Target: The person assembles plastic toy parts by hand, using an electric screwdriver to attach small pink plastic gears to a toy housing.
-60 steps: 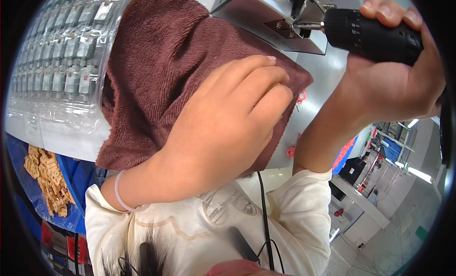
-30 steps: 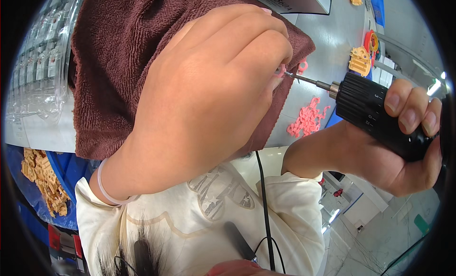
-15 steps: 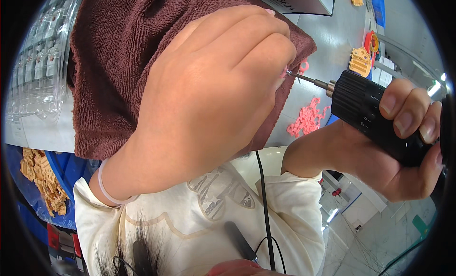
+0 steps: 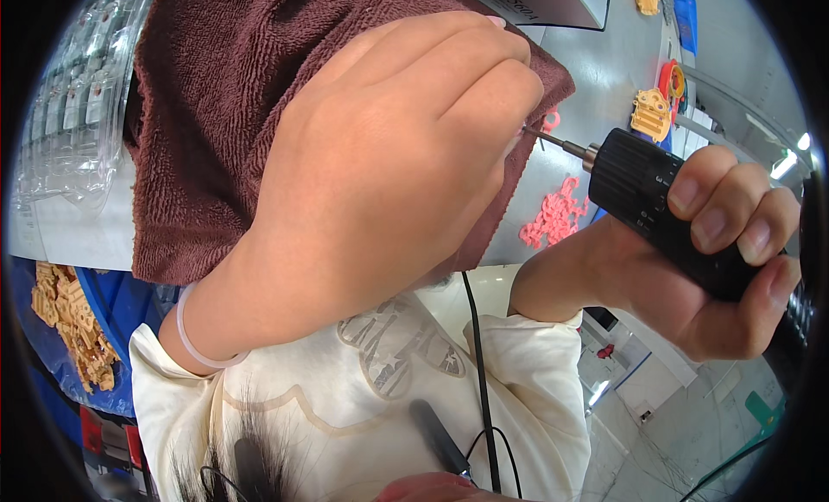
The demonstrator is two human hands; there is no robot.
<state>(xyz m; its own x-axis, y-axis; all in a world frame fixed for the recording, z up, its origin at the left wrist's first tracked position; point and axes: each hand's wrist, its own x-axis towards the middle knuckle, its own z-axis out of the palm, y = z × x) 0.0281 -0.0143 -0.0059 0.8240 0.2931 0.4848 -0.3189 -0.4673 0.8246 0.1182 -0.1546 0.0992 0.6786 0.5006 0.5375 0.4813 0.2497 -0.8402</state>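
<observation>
My left hand (image 4: 389,148) is closed over the brown towel (image 4: 207,113), its fingers curled together. Whatever it pinches is hidden behind the fingers. On the right, my right hand (image 4: 665,303) grips a black electric screwdriver (image 4: 635,183) by its barrel. The thin metal bit points left, and its tip reaches the left hand's fingertips. Just past those fingertips lies a pink ring-shaped piece (image 4: 551,122). A heap of small pink parts (image 4: 553,219) rests on the table below the bit.
Clear plastic trays (image 4: 82,113) stand at the left. Yellow moulded parts (image 4: 78,329) fill a blue bin (image 4: 108,303) at lower left. At the far right are another yellow part (image 4: 650,115) and a red and yellow roll (image 4: 672,79). A box (image 4: 561,6) sits at the back. A black cable (image 4: 481,372) hangs down.
My right hand and the screwdriver have shifted slightly left. The left hand stays closed in nearly the same place.
</observation>
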